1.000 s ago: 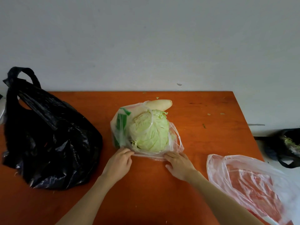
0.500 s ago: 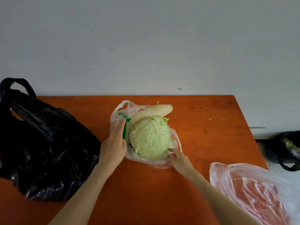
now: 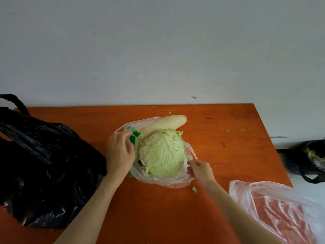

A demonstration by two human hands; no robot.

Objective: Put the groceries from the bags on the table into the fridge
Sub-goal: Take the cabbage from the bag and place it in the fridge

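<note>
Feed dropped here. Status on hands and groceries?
Left hand, right hand pinching clear plastic bag open. Green cabbage, white radish inside. Nothing blocking.

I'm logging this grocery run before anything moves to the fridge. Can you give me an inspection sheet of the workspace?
Surface: orange table, leaf scraps scattered.
Job's things: cabbage and white radish in an opened clear bag; black bag; red-printed bag.
Clutter: leaf bit.
Grips: left hand pinches the bag's left edge; right hand pinches its right edge.
Cables: nothing seen.
Surroundings: grey wall; dark bag on floor.
</note>
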